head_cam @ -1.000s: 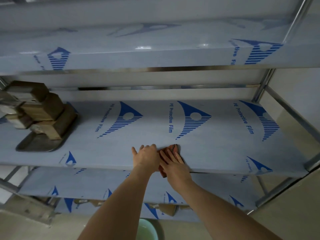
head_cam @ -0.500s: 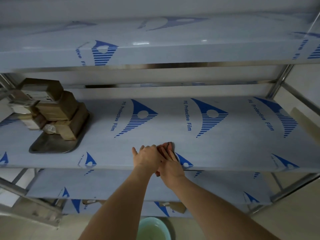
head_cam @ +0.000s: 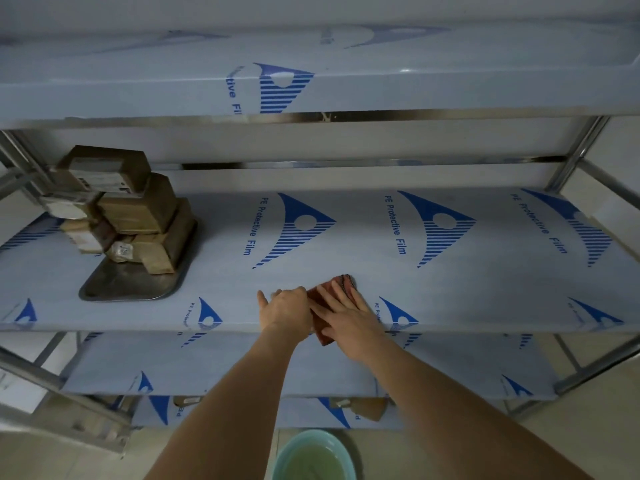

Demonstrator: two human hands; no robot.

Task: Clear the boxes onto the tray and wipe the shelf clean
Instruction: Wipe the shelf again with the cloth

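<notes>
A reddish-brown cloth [head_cam: 341, 285] lies on the film-covered middle shelf [head_cam: 450, 289] near its front edge. My right hand [head_cam: 346, 315] presses flat on the cloth with straight fingers. My left hand [head_cam: 287, 308] sits just left of it, touching the cloth's left side, its fingers partly hidden behind the knuckles. Several brown cardboard boxes [head_cam: 135, 209] are stacked on a metal tray [head_cam: 114, 289] at the shelf's left end.
An upper shelf [head_cam: 311, 84] overhangs the work area. Lower shelves [head_cam: 221, 362] hold a few items. A pale green basin [head_cam: 315, 457] with liquid stands on the floor below my arms. Steel uprights [head_cam: 575, 154] frame the right side.
My view has shifted left along the shelf, so the tray of boxes sits closer to centre. Both hands have stayed together on the cloth near the front edge.
</notes>
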